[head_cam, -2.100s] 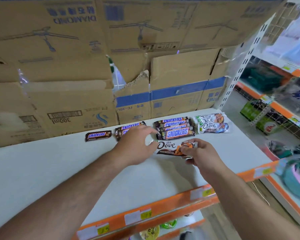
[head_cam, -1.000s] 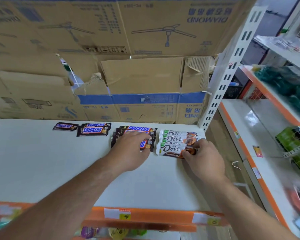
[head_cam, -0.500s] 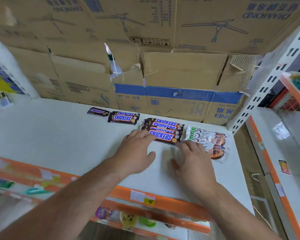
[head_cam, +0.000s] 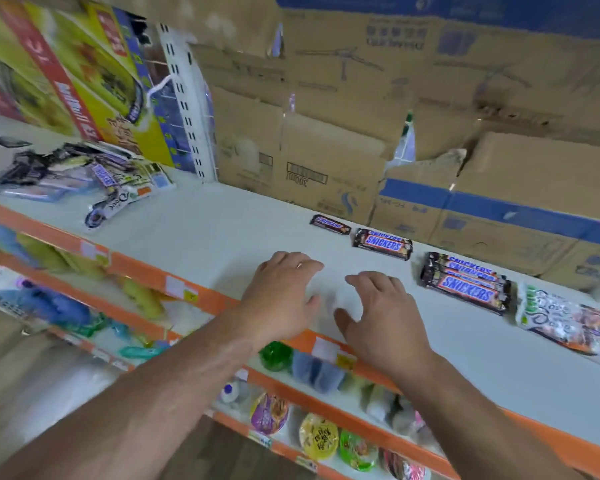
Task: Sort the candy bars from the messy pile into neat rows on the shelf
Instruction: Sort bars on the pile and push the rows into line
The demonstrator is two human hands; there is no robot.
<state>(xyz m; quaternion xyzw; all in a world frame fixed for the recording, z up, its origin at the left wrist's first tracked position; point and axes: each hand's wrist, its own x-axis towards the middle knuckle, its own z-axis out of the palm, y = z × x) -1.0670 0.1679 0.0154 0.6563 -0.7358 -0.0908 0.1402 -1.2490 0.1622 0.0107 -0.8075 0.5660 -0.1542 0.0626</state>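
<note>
Left hand: your left hand is palm down over the near middle of the shelf. Its fingers are spread, straight and hold nothing.
Right hand: your right hand lies just beside the left one, also palm down. Its fingers are splayed and empty, with the thumb pointing toward the left hand.
Contact: you cannot tell from this view whether either palm touches the shelf.
Messy pile: the messy pile of wrapped candy bars sits at the far left of the shelf, well apart from both hands. It is blurred, but Snickers and Dove wrappers show in it.
Small Snickers bar: one small Snickers bar lies alone, far from you, near the cardboard boxes.
Snickers pair: to its right, a Snickers pair lies one bar against the other.
Snickers row: further right, a Snickers row of several overlapping bars sits right of your right hand, not touching it.
Dove bars: the Dove bars lie just beside the Snickers row, at the right end of the shelf.
Shelf edge: an orange strip with price labels runs along the near edge.
Below: jelly cups stand on the lower shelf.
Far left: colourful printed boxes lean behind the pile.
</note>
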